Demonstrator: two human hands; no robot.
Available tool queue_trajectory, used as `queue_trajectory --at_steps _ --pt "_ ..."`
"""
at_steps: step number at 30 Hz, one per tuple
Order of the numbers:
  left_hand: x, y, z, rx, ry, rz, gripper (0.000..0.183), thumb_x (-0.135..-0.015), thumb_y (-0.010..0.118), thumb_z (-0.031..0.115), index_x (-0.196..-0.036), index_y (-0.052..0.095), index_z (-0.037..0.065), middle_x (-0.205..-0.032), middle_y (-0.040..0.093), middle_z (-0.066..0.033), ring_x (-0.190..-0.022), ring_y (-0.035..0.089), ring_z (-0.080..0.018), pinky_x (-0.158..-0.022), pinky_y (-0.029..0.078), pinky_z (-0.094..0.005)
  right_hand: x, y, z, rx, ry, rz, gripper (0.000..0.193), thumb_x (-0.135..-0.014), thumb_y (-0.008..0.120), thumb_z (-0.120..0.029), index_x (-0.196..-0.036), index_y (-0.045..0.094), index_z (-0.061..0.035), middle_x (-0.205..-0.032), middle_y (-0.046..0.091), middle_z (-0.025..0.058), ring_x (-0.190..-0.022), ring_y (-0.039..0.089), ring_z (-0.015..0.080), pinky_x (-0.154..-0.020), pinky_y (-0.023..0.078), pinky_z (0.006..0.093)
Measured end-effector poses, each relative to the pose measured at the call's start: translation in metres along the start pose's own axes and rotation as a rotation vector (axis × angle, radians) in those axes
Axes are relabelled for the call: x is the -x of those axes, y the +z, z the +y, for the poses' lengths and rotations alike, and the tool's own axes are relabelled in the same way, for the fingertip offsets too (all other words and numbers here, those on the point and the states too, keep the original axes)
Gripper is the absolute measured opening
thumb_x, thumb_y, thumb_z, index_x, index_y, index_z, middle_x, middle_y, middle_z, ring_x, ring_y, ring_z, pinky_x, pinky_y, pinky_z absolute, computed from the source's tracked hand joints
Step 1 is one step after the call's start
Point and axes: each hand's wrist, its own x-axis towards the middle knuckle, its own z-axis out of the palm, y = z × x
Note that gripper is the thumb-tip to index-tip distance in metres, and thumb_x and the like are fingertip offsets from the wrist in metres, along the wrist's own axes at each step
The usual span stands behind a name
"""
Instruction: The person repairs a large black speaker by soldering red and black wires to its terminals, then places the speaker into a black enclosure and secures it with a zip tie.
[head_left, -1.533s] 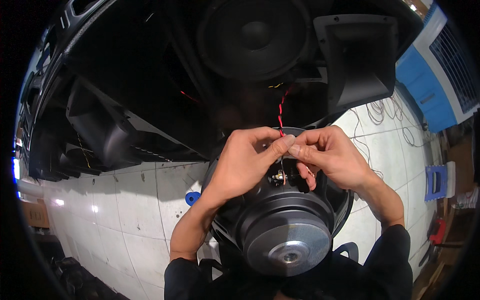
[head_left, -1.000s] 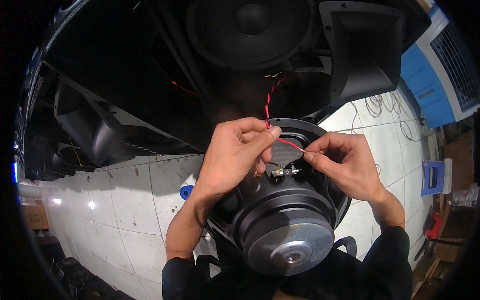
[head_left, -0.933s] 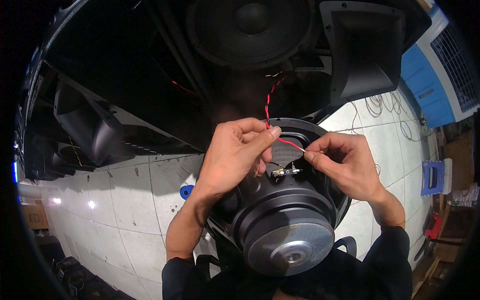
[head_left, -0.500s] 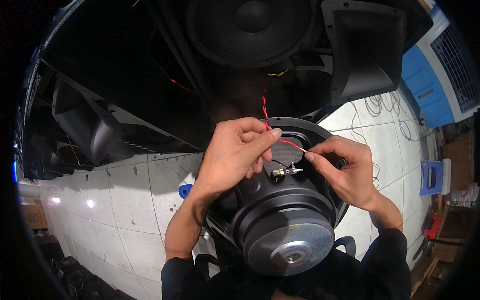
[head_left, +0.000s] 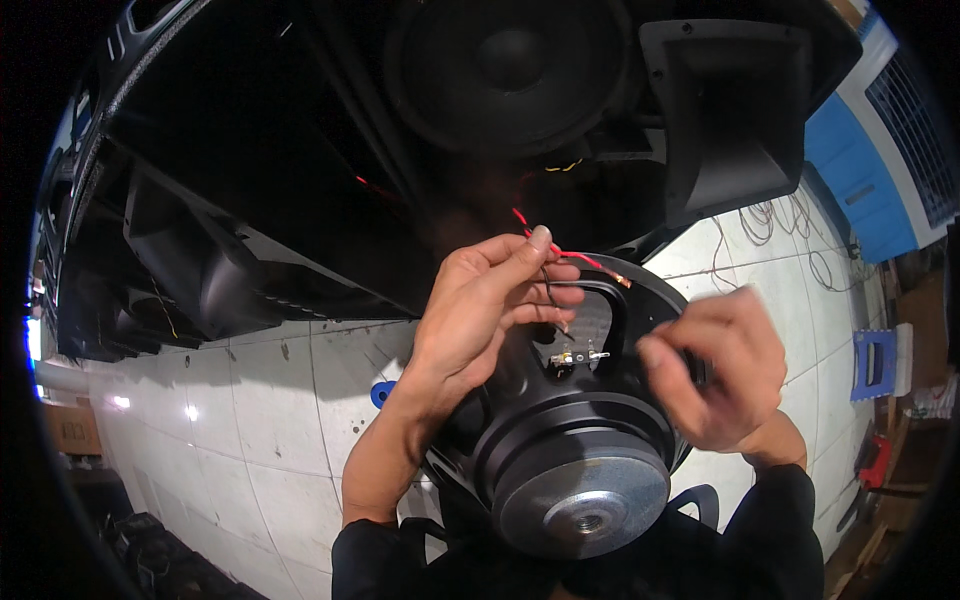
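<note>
My left hand (head_left: pixel 468 315) pinches a red wire (head_left: pixel 598 264) between thumb and forefinger. Its bare copper end points to the right, and a black wire (head_left: pixel 550 292) hangs down by the same fingers. Beneath my hands a large loudspeaker driver (head_left: pixel 560 412) lies face-away, its round metal magnet (head_left: pixel 575 500) nearest me. On its frame sits a metal terminal (head_left: pixel 580 357), below the wire ends. To the right of the driver's frame, my right hand (head_left: pixel 715 370) is apart from the wires, its curled fingers smeared by motion; whether it holds something small cannot be made out.
A black speaker cabinet with a mounted driver (head_left: pixel 510 65) and a horn (head_left: pixel 735 120) stands ahead. Another horn (head_left: pixel 190 250) is at left. On the tiled floor (head_left: pixel 270 400) lie a blue ring (head_left: pixel 381 394) and loose cables (head_left: pixel 770 225). A blue stool (head_left: pixel 874 363) stands right.
My right hand has let go of the red wire's end and moved right and down. The copper end now shows bare, and my left hand has raised its thumb slightly, still pinching the wire.
</note>
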Motion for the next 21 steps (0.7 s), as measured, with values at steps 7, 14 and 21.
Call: queue_trajectory --at_steps 7,14,21 --pt "-0.002 0.002 -0.007 0.156 0.04 -0.147 0.038 -0.103 0.061 0.039 -0.105 0.068 0.002 -0.105 0.07 -0.0118 -0.105 0.064 -0.0194 -0.096 0.049 -0.0358 -0.007 0.033 0.001 -0.203 0.232 -0.056 0.019 -0.078 0.084 -0.007 -0.093 0.075 -0.0002 -0.079 0.069 0.0107 -0.066 0.065 0.0251 -0.059 0.052 0.0331" --pt "0.003 0.002 -0.001 -0.659 0.296 0.123 0.032 -0.093 0.075 0.031 -0.087 0.076 0.0 -0.085 0.071 -0.009 -0.069 0.065 -0.0157 -0.07 0.052 -0.0296 0.008 0.027 0.007 -0.053 0.113 0.009 0.019 -0.077 0.08 0.005 -0.095 0.075 0.0015 -0.084 0.07 0.0133 -0.068 0.067 0.0216 -0.056 0.051 0.0286" --pt "-0.011 -0.006 -0.004 -1.068 0.776 -0.368 0.036 -0.078 0.085 0.029 -0.105 0.077 0.006 -0.113 0.073 -0.0119 -0.113 0.066 -0.0302 -0.118 0.035 -0.0526 0.024 0.014 0.009 -0.095 0.115 -0.111 0.025 -0.072 0.082 0.005 -0.096 0.076 0.0011 -0.083 0.069 0.0122 -0.066 0.068 0.0222 -0.056 0.053 0.0295"
